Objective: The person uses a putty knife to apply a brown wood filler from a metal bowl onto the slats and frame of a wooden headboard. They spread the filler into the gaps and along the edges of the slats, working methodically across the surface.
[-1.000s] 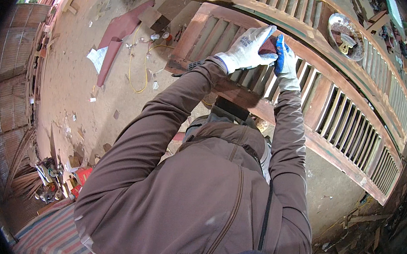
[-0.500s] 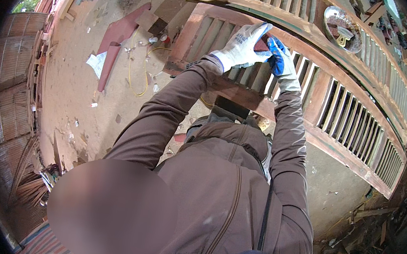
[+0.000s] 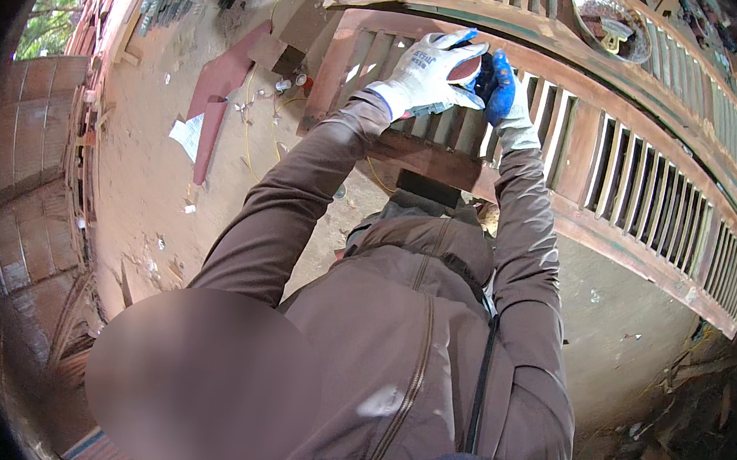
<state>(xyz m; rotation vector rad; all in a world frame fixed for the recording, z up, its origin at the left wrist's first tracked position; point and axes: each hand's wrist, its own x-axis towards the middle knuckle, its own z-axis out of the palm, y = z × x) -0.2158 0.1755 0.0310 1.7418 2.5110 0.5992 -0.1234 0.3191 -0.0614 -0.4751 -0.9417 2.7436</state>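
Pad (image 3: 465,70) partly hidden in left hand (image 3: 424,75), right hand (image 3: 509,100) alongside, hold unclear

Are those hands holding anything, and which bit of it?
The left hand holds a red-brown piece by its edges, fingers above and thumb below. Whether the right hand grips it too, I can't tell.
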